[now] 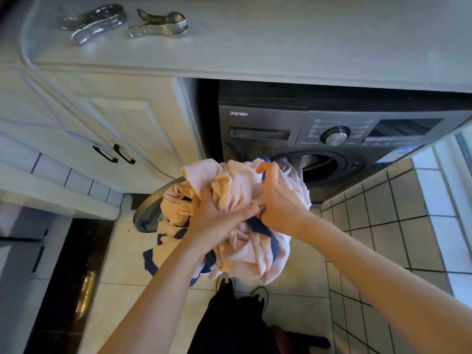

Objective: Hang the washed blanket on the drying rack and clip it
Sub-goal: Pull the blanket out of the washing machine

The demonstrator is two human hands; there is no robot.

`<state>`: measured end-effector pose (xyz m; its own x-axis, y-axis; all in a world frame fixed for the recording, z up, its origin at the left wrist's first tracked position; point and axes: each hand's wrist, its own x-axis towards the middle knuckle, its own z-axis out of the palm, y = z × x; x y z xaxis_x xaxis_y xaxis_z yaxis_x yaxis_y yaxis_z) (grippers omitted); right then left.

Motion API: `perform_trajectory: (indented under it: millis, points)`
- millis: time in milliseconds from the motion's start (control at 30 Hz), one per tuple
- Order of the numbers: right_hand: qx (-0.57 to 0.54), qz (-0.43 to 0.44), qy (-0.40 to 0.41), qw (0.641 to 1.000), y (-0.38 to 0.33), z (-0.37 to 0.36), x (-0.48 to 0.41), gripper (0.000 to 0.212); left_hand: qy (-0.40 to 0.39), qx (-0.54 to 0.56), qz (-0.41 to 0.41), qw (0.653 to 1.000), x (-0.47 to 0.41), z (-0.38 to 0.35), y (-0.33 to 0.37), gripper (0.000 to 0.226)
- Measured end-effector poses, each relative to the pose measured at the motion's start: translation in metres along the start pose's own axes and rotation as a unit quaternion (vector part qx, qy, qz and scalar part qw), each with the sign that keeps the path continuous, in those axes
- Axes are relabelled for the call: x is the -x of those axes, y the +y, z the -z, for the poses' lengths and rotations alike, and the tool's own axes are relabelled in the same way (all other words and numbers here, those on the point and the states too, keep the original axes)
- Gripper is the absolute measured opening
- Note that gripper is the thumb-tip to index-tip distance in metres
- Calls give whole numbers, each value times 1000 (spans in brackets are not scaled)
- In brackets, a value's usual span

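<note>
We are stretching both bare arms forward and down, holding the crumpled pale pink blanket with its dark blue border bunched above the tiled floor, just before the open dark grey washing machine. Our left hand is digging its grip into the folds. Our right hand is clenching its grip on the cloth, thumb raised. Two shiny metal clips are lying on the pale bench.
</note>
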<state>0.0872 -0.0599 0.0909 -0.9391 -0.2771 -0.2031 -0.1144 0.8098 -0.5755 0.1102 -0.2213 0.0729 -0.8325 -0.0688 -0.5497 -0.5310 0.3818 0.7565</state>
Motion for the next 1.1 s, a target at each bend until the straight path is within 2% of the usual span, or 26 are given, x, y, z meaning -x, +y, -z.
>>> perform_trajectory:
  millis: [133, 267, 333, 433, 567, 700, 767, 933, 1100]
  points:
    - [-11, -2, 1, 1000, 1, 0, -2, 68, -17, -116, -11, 993, 3, 5, 9, 125]
    - [-14, 11, -15, 1000, 4, -2, -10, 78, -17, -263, -21, 964, 5, 1, 6, 137]
    - [-22, 21, 5, 1000, 2, -2, -12, 79, 27, -253, -21, 967, 2, 0, 2, 125]
    - [-71, 34, 9, 997, -4, -4, -10, 76, 82, -185, -39, 979, -3, -1, -3, 84]
    - [-73, 86, -4, 994, -4, -10, -12, 86, 124, -133, -72, 981, -3, 3, -8, 37]
    - [-122, 113, -86, 982, 13, -6, -14, 94, 152, -135, -101, 974, 3, 17, -9, 27]
    - [-89, 111, -119, 983, 30, -1, -18, 100, 155, -130, -101, 974, 4, 28, -8, 27]
    - [85, 57, -179, 979, 88, -4, -44, 117, 166, -124, -96, 974, 3, 57, 0, 29]
    - [220, 101, -192, 951, 121, -32, -96, 129, 172, -106, -86, 976, 7, 72, 10, 31]
